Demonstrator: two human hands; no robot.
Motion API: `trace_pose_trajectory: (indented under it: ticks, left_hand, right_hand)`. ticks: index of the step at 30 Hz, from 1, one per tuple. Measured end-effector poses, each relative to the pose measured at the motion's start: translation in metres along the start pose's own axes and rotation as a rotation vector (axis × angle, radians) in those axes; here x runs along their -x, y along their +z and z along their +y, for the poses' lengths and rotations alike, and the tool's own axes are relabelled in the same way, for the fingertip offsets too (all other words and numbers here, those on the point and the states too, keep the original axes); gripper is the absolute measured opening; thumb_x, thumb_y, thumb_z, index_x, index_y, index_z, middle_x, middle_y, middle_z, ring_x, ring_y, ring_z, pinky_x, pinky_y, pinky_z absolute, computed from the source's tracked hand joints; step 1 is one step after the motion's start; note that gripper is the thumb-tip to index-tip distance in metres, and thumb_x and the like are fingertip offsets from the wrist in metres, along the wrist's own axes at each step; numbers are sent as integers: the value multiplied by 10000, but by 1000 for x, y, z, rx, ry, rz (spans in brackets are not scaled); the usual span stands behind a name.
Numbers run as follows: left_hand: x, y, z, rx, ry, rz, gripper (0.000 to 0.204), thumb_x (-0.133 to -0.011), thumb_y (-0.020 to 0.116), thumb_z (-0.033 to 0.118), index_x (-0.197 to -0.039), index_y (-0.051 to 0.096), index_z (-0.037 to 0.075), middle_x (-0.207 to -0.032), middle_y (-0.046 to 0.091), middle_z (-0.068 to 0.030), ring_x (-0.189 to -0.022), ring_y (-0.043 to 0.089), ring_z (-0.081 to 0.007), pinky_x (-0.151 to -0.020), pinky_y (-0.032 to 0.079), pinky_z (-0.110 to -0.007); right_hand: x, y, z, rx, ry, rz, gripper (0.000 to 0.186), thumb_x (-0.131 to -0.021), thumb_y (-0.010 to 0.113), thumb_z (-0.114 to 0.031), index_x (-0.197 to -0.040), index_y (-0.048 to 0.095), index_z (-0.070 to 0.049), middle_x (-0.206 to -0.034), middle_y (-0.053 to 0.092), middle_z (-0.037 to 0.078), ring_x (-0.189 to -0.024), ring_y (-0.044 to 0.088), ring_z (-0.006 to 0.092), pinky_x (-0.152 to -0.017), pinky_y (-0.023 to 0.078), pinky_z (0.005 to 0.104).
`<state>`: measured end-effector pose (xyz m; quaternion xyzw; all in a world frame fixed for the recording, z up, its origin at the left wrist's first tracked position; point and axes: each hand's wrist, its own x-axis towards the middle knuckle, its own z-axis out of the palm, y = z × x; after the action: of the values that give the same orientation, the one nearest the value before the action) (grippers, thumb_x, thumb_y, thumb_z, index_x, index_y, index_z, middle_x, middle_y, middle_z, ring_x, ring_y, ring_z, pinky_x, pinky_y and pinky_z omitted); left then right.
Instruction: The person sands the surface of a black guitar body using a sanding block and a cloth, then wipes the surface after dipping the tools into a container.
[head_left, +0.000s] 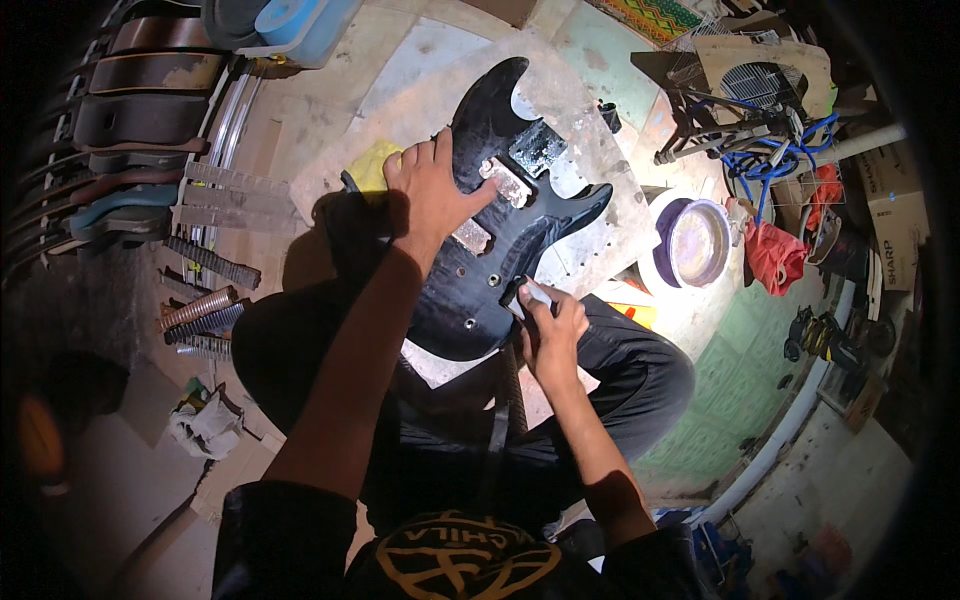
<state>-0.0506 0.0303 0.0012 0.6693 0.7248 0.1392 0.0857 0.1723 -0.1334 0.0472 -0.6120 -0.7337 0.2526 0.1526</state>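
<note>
A black electric guitar body (pixel 450 315) rests in front of my crossed legs, horns pointing away, with bare pale routed cavities in its face. My left hand (pixel 428 200) grips its left edge, the thumb lying on the face by a cavity and the fingers along the rim. At the lower right edge, my right hand (pixel 558 335) pinches a small pale block (pixel 537 294) against the body. What lies under that block is partly hidden by my fingers.
A pale stained board (pixel 615 170) lies beneath the guitar's far end. To the right stands a purple-rimmed bucket (pixel 693 243), with tangled blue cable (pixel 765 165) and a red bag (pixel 773 258) beyond. Several curved dark pieces (pixel 150 120) are stacked at left, near a yellow cloth (pixel 372 165).
</note>
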Motion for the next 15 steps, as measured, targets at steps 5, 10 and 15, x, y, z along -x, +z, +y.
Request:
trace_pose_trajectory:
  ticks: [5, 10, 15]
  left_hand:
    - [-4, 3, 2, 12, 22, 34, 954, -764, 741, 661, -1460, 537, 41, -1236, 665, -166, -1219, 589, -316, -1104, 328, -504]
    - [-2, 3, -3, 4, 15, 53, 948, -764, 743, 657, -1452, 545, 36, -1234, 665, -168, -1212, 592, -318, -1098, 332, -504]
    - [-5, 5, 0, 11, 26, 62, 947, -756, 749, 656, -1443, 552, 36, -1232, 665, -166, -1207, 592, -312, -1099, 311, -514]
  right_hand:
    - [-46, 3, 18, 27, 32, 204, 656, -769, 782, 15, -1371, 667, -217, -1276, 605, 163, -1184, 540, 388, -1021, 381, 487]
    - [-24, 5, 13, 29, 33, 105, 669, -777, 764, 33, -1379, 653, -236, -1320, 574, 197, -1231, 514, 409, -1052, 372, 521]
    - [-62, 8, 21, 9, 82, 281, 691, -786, 759, 43, -1412, 633, -219, -1325, 566, 211, -1222, 513, 407, -1052, 359, 527]
